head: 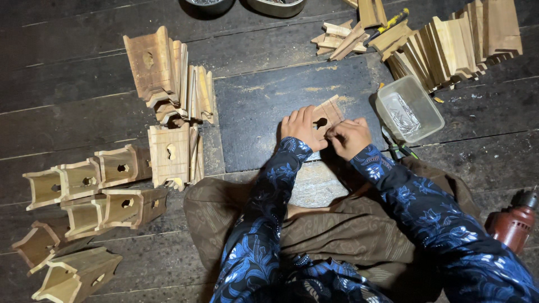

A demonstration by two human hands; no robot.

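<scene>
Head-camera footage, looking straight down, shows a small wooden panel [325, 119] with a keyhole-shaped cut-out being held between two hands over a dark slab [252, 120] laid on the plank floor [67, 73]. The panel is gripped at its left edge by the left hand [302, 129], whose fingers are curled onto the wood. The right hand [349, 137] is closed at the panel's lower right edge, its fingertips pinched together against the wood; whether something small is pinched there cannot be told. Both forearms are covered by blue patterned sleeves [269, 191], and brown patterned cloth [348, 230] is spread over the lap below.

Just right of the right hand, a clear plastic tub [410, 106] holding thin metal nails is set on the floor. A pair of pliers with green handles [400, 148] lies below the tub. Stacks of similar cut panels [455, 45] are piled at the upper right, with loose wooden offcuts [339, 38] beside them. More panels [168, 73] are stacked to the left of the slab, and assembled open wooden boxes [95, 191] are grouped at the far left. A red power drill [514, 221] is seen at the right edge.
</scene>
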